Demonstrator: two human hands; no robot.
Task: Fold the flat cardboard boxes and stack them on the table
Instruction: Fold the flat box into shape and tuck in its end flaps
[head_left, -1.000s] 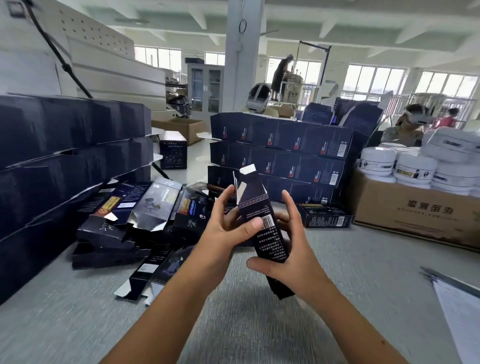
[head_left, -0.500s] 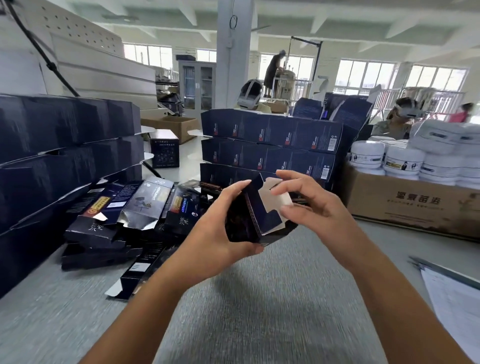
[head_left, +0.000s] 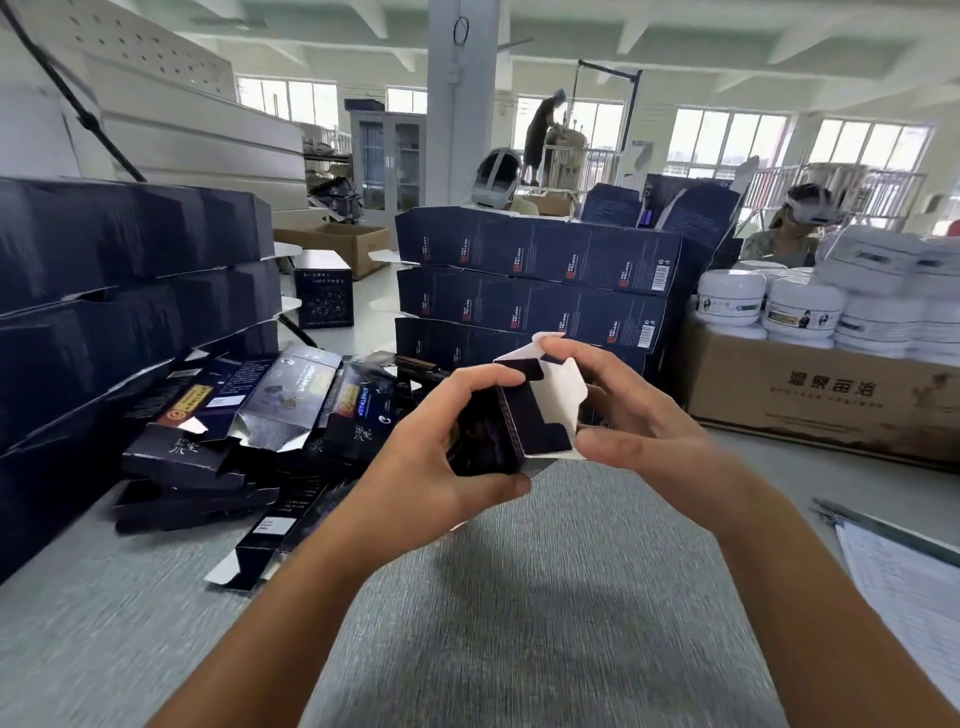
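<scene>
Cardboard box (head_left: 530, 421) — one, left hand (head_left: 426, 467) gripping it, right hand (head_left: 654, 431) pinching it

Bright daylight comes from the far windows (head_left: 727, 140), slightly blown out. A soft shadow lies on the table (head_left: 519, 649) near its middle. Left boxes (head_left: 104, 312) smear; frame edges bow.

Setting: packaging workshop on an open factory floor. Evidence: folded dark boxes (head_left: 535, 291) stacked three rows high along the far edge of the worktop (head_left: 519, 597). Flat printed cartons (head_left: 249, 415) heaped toward its left edge. Brown shipping carton (head_left: 821, 400) at the right edge, loaded with white jars (head_left: 802, 304). Concrete pillar (head_left: 460, 104), beamed ceiling, long window rows (head_left: 727, 140). A person (head_left: 540, 135) stands at a steel vessel (head_left: 563, 150) behind.
</scene>
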